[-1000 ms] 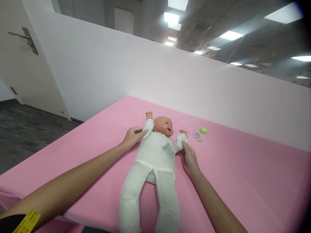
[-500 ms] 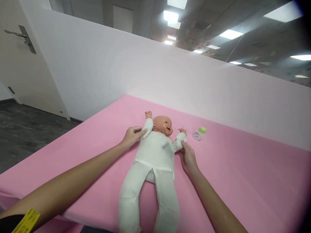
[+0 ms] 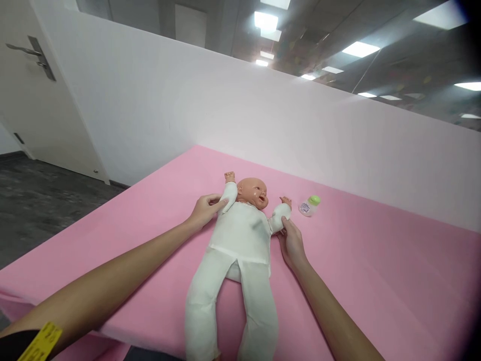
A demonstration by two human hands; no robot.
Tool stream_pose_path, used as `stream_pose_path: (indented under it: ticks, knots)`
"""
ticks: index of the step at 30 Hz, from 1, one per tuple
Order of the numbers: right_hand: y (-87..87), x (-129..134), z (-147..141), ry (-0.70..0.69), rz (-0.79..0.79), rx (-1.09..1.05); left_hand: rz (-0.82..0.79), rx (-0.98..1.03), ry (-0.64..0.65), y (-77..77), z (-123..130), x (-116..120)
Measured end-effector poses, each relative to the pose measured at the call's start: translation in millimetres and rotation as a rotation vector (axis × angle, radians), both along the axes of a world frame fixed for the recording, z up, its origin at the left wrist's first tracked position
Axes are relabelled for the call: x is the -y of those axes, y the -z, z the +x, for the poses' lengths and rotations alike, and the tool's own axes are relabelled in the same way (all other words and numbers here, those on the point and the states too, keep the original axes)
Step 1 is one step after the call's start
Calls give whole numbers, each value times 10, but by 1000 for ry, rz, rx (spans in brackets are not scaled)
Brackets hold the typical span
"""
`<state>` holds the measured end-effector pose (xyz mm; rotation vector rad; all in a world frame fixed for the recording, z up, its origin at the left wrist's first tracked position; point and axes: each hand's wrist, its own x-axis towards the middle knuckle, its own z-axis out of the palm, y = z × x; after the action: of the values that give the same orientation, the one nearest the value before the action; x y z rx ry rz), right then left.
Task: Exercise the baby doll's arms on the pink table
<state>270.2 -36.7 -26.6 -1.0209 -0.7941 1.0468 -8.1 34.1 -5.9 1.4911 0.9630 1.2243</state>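
Note:
A baby doll (image 3: 242,233) with a white cloth body lies on its back on the pink-covered table (image 3: 150,205), head toward the wall and legs toward me. Its arms are bent upward beside its head. My left hand (image 3: 206,209) pinches the doll's arm on the left side, thumb on top. My right hand (image 3: 291,240) grips the other arm near the elbow, with some fingers tucked underneath and hidden. Just beyond that arm, a small clear bottle (image 3: 306,208) with a green cap sits on the cloth, apart from my hand.
A white wall (image 3: 240,115) runs along the table's far side. To the left are a door (image 3: 45,100) with a metal handle and a dark floor (image 3: 48,200). A yellow tape measure strip (image 3: 41,343) shows at the lower left by my arm.
Almost nothing differs. The doll's arm in my right hand has shifted very slightly up and right; both hands keep their hold.

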Motion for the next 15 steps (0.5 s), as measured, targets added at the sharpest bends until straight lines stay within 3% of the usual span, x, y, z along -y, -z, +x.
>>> stream_pose_path:
  ticks: [15]
  knots:
    - [14, -17, 15, 1, -1, 48, 34, -34, -26, 14, -5, -22]
